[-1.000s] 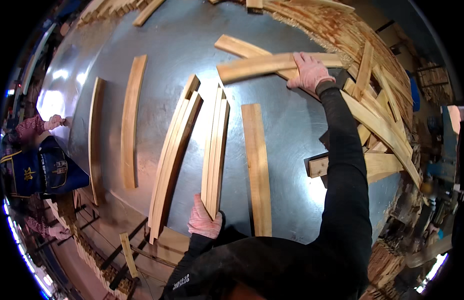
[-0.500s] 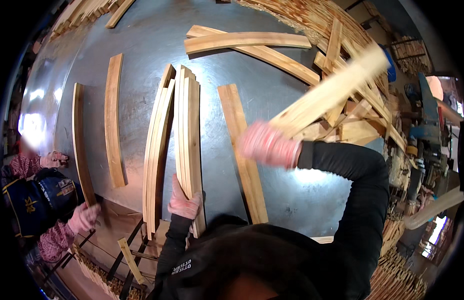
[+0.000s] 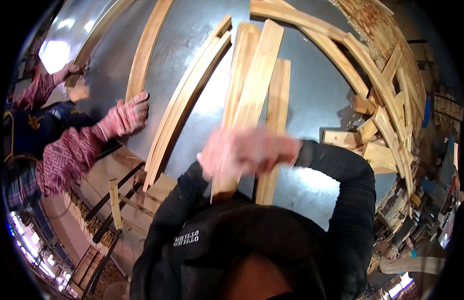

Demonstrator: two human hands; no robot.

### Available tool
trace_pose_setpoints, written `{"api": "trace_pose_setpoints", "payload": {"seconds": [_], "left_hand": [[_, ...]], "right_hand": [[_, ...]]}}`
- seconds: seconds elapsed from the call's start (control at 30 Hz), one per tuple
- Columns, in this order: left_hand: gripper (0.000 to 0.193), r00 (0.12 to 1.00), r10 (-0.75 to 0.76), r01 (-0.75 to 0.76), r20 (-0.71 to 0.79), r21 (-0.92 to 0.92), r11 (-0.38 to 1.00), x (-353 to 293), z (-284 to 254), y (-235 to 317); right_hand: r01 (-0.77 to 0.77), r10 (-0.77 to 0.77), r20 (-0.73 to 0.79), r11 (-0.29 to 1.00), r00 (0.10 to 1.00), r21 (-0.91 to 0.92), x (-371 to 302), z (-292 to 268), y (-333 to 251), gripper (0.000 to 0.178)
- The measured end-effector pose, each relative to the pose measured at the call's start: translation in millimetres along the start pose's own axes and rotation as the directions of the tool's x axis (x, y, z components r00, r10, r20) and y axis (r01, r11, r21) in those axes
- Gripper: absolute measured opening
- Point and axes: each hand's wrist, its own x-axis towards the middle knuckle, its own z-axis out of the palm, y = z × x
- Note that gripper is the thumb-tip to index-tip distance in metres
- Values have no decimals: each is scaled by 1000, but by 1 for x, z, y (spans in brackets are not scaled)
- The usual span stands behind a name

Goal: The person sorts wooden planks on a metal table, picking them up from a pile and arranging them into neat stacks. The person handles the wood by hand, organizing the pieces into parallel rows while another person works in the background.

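Both my hands wear pinkish gloves and meet at the near end of a wooden stack. My left hand (image 3: 210,159) is closed round the stack of pale wooden strips (image 3: 238,70), which points away from me. My right hand (image 3: 266,149), smeared by motion, grips a wooden strip (image 3: 260,75) lying slantwise over the stack's right side. The gloves hide the near end of that strip. Just right of the stack, a single wooden strip (image 3: 278,92) lies on the metal table (image 3: 312,90). To the left, several strips lie together in a curved-looking bundle (image 3: 192,95).
At the left, a co-worker's gloved hand (image 3: 126,117) holds a strip (image 3: 147,47); their other hand (image 3: 67,72) is at another strip (image 3: 99,31). A heap of wood offcuts (image 3: 379,155) and long strips (image 3: 337,55) lies at the right. A pale hose (image 3: 412,265) runs at lower right.
My right hand has swung leftward with its strip, from over the offcut heap onto the stack in my left hand. The co-worker's near hand has moved to another strip. My view has shifted.
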Motion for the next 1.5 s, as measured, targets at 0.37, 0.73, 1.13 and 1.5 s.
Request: {"api": "trace_pose_setpoints", "payload": {"seconds": [0.37, 0.73, 1.13, 1.5], "left_hand": [[98, 794, -207, 299, -571, 70, 952, -44, -3, -63], [105, 697, 185, 384, -692, 579, 719, -52, 7, -87], [79, 489, 651, 131, -580, 787, 603, -44, 8, -70], [71, 971, -224, 222, 79, -643, 733, 30, 67, -20]], "right_hand": [[-788, 995, -57, 26, 78, -615, -202, -162, 260, 117], [-917, 915, -348, 55, 205, -394, -208, -143, 126, 70], [253, 866, -430, 369, 255, 894, -158, -194, -5, 76], [-728, 892, -444, 361, 86, 583, -164, 36, 28, 56]]}}
